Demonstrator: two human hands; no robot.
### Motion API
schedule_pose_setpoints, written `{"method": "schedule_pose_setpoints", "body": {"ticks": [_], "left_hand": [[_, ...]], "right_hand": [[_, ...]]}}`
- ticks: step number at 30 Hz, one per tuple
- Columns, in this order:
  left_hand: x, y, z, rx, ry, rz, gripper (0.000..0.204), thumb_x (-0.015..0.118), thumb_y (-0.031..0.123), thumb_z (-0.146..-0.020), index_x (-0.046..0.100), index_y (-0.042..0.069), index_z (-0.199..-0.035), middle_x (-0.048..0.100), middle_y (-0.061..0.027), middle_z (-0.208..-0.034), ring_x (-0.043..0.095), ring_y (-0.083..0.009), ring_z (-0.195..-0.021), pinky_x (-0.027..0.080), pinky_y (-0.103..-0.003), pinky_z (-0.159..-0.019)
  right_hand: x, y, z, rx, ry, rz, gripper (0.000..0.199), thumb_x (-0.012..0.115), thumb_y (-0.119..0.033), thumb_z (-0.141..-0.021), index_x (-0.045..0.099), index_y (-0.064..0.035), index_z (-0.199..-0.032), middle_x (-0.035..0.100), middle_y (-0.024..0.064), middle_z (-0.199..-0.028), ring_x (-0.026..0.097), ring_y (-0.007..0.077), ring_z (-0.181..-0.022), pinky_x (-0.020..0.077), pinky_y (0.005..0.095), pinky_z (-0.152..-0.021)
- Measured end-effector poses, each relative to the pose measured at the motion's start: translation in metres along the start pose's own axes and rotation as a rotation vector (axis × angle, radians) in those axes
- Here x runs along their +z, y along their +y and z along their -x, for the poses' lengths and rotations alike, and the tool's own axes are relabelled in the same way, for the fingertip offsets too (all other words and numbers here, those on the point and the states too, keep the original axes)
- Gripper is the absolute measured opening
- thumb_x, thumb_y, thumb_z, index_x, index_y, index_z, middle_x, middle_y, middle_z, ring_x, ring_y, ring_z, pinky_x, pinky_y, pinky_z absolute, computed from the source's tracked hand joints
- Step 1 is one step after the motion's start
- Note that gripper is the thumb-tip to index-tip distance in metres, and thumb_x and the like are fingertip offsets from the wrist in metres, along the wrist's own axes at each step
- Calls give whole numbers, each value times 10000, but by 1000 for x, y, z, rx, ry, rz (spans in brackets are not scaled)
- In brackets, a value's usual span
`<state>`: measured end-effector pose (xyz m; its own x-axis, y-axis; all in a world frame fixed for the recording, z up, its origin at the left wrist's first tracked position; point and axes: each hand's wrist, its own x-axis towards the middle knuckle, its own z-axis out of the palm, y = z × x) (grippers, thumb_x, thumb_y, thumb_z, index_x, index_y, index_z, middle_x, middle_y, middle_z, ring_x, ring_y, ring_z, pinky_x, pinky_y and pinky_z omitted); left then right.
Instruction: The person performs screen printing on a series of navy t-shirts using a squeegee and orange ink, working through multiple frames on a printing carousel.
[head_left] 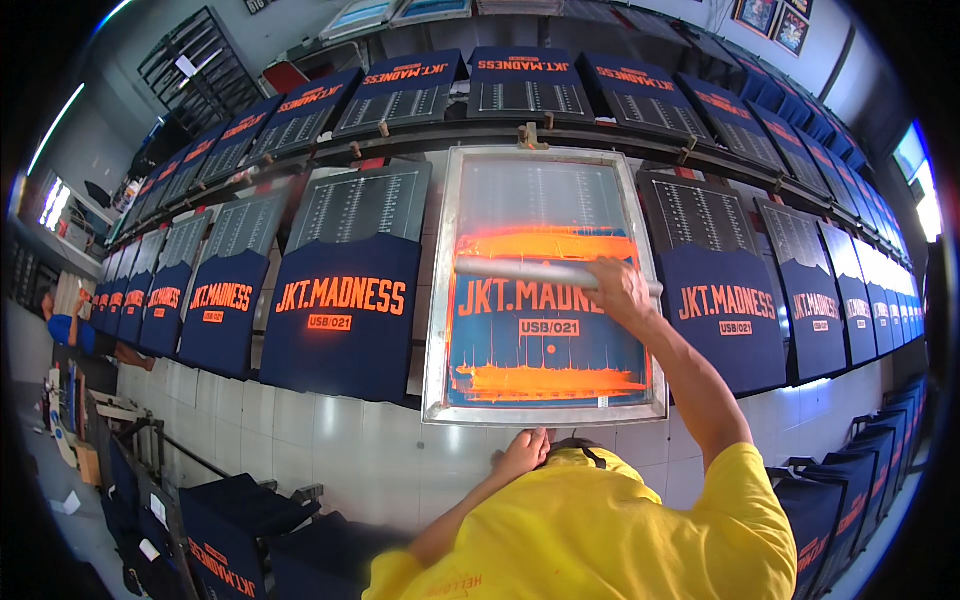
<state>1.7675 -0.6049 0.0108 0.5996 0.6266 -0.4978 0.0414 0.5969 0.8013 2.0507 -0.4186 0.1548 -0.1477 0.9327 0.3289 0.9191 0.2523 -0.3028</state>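
Right hand [618, 288] is wrapped over the squeegee [545, 271], fingers curled down tight around its long pale handle near the right end. The bar lies crosswise on the screen mesh, roughly mid-frame, just under an upper band of orange ink [545, 243]. A 2nd, thinner band of the same ink sits near the bottom of the mesh (ragged along its top edge).

Left hand [524, 451] is down on the white table [340, 440], fingers spread flat, touching the lower edge of the screen frame [440, 300]; not gripping anything, just pressing there. The frame is silver metal, rectangular, lying flat over one navy shirt, w/ the orange lettering showing through the mesh.

To the left, just beside the frame, a navy t-shirt [345, 310] w/ a finished orange print lies on its board. Another printed shirt [725, 305] sits to the right. More run off both ways along the table, and a 2nd row lines the shelf [450, 140] above. Person wears a yellow shirt [620, 530]. Far left, another person in blue [70, 330] bends low by the table end.
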Motion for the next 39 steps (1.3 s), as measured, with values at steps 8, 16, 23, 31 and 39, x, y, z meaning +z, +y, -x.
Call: {"method": "schedule_pose_setpoints", "body": {"ticks": [8,16,23,31,39], "left_hand": [[-9,1,0,95,-11,-211,500,352,372,-1075,458,50,-707,440,-20,-597,410,-153,-553,370,-319,-576],[-8,11,5,89,-8,-267,490,357,348,-1073,455,43,-703,444,-27,-605,404,-167,-584,369,-324,-614],[-12,11,3,90,-43,-246,517,357,373,-1071,457,45,-685,442,-21,-616,390,-157,-598,365,-314,-625],[-16,2,-4,117,-50,-212,546,353,398,-1073,457,50,-664,412,-6,-578,380,-133,-564,358,-304,-580],[-15,12,0,61,-117,-78,518,362,390,-1073,430,72,-670,391,11,-579,358,-105,-528,319,-283,-521]], "right_hand": [[10,30,-60,3,-67,89,315,773,-188,-702,656,-87,-976,658,69,-934,644,306,-915,520,439,-794],[18,44,-64,53,-137,90,265,719,-204,-730,664,-97,-966,673,80,-985,636,313,-960,515,449,-841],[2,28,-61,166,-268,55,245,709,-204,-706,683,-98,-926,696,99,-934,659,323,-897,523,457,-773],[-11,-16,-5,149,-288,39,232,738,-213,-695,661,-83,-871,689,100,-909,660,332,-892,519,462,-761],[-10,-75,103,91,-195,67,248,756,-200,-692,649,-93,-889,625,73,-855,642,297,-843,533,428,-744]]}}
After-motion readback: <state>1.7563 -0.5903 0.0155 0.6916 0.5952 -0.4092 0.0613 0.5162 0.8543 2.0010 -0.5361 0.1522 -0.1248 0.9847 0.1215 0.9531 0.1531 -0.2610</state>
